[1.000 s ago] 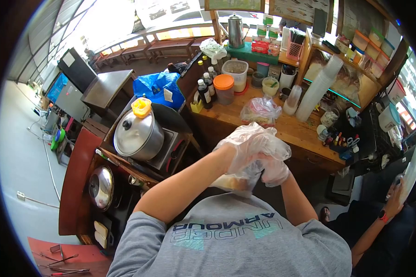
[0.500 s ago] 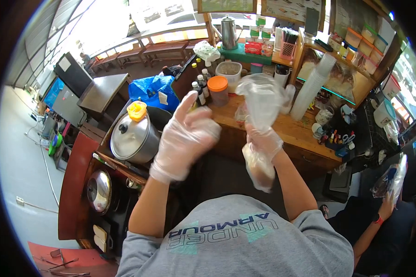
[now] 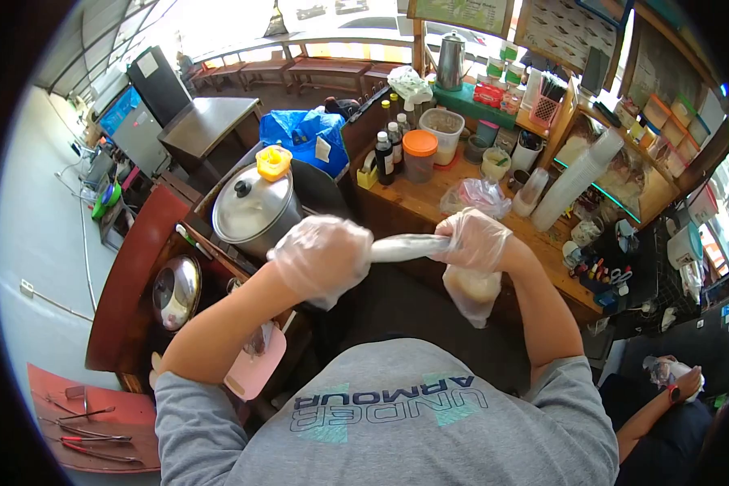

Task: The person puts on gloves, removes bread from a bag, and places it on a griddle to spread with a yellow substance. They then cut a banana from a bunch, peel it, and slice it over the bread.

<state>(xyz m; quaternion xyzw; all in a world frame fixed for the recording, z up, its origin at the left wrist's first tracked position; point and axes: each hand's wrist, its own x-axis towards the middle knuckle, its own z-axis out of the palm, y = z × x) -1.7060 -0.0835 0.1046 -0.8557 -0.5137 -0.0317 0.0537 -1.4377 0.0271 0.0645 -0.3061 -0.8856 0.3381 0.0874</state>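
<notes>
My left hand (image 3: 320, 253), in a clear plastic glove, is closed around the top end of a clear plastic bag (image 3: 409, 247). Gloved as well, my right hand (image 3: 476, 239) grips the neck of that bag. Between the two hands the bag's upper part is pulled into a narrow band. Its filled lower end, with something pale and brownish inside, hangs below my right hand; I cannot make out the contents. Behind my right hand a crumpled clear bag (image 3: 479, 196) lies on the wooden counter (image 3: 405, 194).
A lidded pot (image 3: 255, 202) stands beyond my left hand, near a blue bag (image 3: 304, 138). An orange-lidded jar (image 3: 419, 154) and bottles (image 3: 385, 158) line the counter, with stacked cups (image 3: 579, 178) at right. A pink board (image 3: 259, 364) lies below my left forearm. Another person's hand (image 3: 688, 384) is at far right.
My left hand has moved from open in the air to a grip on the bag's top. The bag's upper part, upright before, is now stretched sideways. The head view has shifted.
</notes>
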